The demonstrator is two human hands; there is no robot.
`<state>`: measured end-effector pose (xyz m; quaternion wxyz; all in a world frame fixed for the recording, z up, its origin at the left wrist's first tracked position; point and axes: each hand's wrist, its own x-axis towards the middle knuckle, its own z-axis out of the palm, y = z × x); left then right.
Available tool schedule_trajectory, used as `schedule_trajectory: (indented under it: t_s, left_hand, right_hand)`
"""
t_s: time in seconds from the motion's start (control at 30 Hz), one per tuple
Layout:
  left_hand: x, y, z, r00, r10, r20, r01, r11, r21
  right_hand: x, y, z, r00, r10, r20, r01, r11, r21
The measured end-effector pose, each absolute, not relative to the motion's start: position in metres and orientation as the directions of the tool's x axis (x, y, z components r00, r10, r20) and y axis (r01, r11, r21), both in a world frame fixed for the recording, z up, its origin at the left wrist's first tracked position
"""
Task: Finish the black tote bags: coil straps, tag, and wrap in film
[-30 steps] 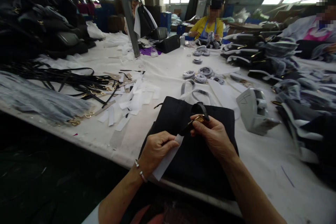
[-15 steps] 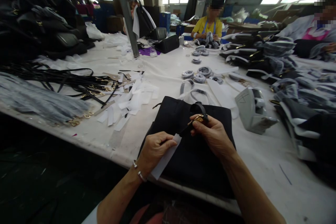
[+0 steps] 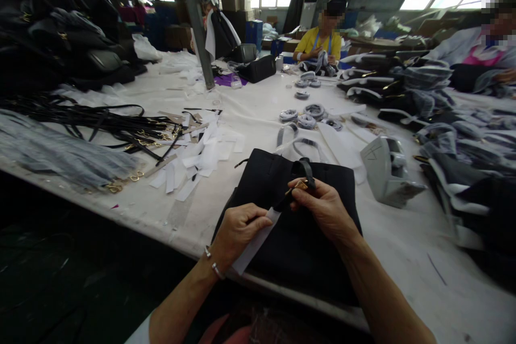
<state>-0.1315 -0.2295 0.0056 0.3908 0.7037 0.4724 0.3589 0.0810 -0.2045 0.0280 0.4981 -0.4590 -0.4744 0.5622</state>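
Note:
A black handbag (image 3: 306, 247) lies flat at the table's front edge, beneath both my hands. My left hand (image 3: 242, 231) is closed, pinching a white paper strip (image 3: 256, 244) between thumb and fingers. The upper end of that strip meets a short black strap end. My right hand (image 3: 322, 204) is closed on the black strap (image 3: 307, 169) at its gold buckle (image 3: 300, 185), above the bag. Part of the strap is hidden by the fingers.
Loose white paper strips (image 3: 201, 156) and black straps with gold clasps (image 3: 149, 137) lie left. A tape dispenser (image 3: 389, 172) stands right, near stacked wrapped bags (image 3: 463, 172). Wrapped strap rolls (image 3: 306, 118) lie beyond. A metal post (image 3: 197, 27) rises from the table. Two co-workers sit opposite.
My right hand has shifted slightly left and down with the buckle and strap. The left hand keeps its pinch on the paper strip, almost unmoved.

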Motion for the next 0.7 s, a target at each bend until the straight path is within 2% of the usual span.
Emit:
schedule_trajectory:
  t_s: [0.23, 0.43, 0.57, 0.7]
  left_hand:
    - [-0.128, -0.227, 0.006, 0.284, 0.951, 0.118, 0.38, -0.225, 0.897]
    - [-0.125, -0.232, 0.004, 0.261, 0.965, 0.005, 0.389, -0.11, 0.915]
    - [-0.124, -0.235, 0.004, 0.249, 0.968, -0.038, 0.412, -0.07, 0.908]
    - [-0.126, -0.234, 0.006, 0.261, 0.962, -0.076, 0.389, -0.033, 0.921]
  right_hand:
    - [0.064, -0.207, 0.023, -0.201, 0.975, -0.09, -0.062, -0.104, -0.993]
    - [0.059, -0.209, 0.016, -0.288, 0.946, -0.151, -0.077, -0.18, -0.981]
    - [0.07, -0.205, 0.021, -0.227, 0.966, -0.122, -0.159, -0.161, -0.974]
    - [0.066, -0.206, 0.024, -0.159, 0.983, -0.089, -0.111, -0.107, -0.988]
